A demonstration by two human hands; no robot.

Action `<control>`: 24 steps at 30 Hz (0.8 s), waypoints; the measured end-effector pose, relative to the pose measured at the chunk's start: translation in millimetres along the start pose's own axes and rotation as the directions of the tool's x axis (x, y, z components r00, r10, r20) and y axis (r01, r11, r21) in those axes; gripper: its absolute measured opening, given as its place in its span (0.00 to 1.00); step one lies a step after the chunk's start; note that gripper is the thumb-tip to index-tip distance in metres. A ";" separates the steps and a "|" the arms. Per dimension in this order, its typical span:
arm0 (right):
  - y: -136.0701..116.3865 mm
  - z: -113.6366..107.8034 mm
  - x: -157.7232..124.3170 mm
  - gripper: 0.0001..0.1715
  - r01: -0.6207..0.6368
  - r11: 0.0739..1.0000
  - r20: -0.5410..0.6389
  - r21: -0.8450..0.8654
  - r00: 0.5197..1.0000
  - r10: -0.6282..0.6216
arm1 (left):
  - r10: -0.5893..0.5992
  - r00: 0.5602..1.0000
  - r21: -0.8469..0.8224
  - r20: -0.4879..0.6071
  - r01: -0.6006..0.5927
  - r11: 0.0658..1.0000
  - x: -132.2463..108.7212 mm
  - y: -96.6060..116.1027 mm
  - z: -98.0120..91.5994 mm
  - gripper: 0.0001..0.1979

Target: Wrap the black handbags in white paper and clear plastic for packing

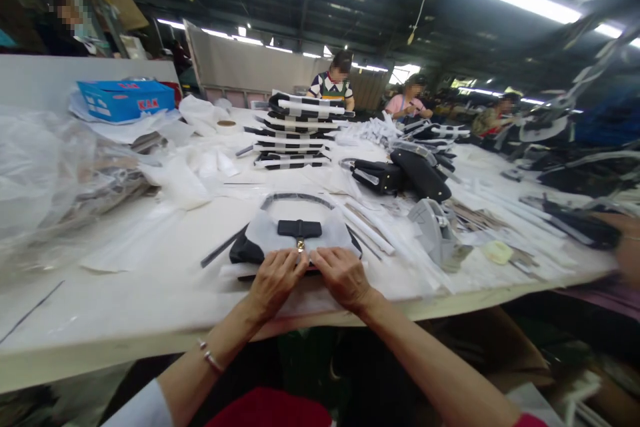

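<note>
A black handbag [246,250] lies on the table in front of me, with white wrapping paper [265,230] over its upper face. Its wrapped handle [299,199] curves away from me, and a black tab with a gold clasp [300,229] sits at the middle. My left hand [278,278] has its fingers curled over the bag's near edge, just left of the clasp. On the right of the clasp, my right hand [344,273] grips the same edge. The fingertips of both hands nearly meet; their undersides and thumbs are hidden.
Beyond the bag stands a stack of black pieces wrapped in white strips [295,140]. Black bags [423,173] and a grey tape dispenser [434,230] are to the right. Clear plastic [65,180] and a blue box [125,101] lie left. Several people sit farther back.
</note>
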State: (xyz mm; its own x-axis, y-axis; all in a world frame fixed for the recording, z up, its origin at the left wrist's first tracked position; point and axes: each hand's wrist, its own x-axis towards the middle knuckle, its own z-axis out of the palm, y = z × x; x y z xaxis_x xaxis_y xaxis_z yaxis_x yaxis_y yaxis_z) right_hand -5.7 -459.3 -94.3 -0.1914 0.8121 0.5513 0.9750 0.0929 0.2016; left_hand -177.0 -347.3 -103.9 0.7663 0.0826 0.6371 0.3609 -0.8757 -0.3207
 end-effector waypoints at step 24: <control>-19.1 -8.9 -21.1 0.34 -0.054 0.994 0.071 0.098 0.996 0.047 | -0.255 0.962 -0.288 -0.099 0.218 0.933 -33.6 31.7 12.4 0.27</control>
State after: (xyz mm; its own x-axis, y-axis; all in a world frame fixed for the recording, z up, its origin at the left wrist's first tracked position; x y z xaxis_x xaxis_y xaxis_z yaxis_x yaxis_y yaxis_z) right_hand -21.3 -483.4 -102.6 -0.1368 0.8545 0.5011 0.9903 0.1052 0.0910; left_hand -184.8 -371.9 -144.1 0.5924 0.2560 0.7639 0.3507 -0.9356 0.0415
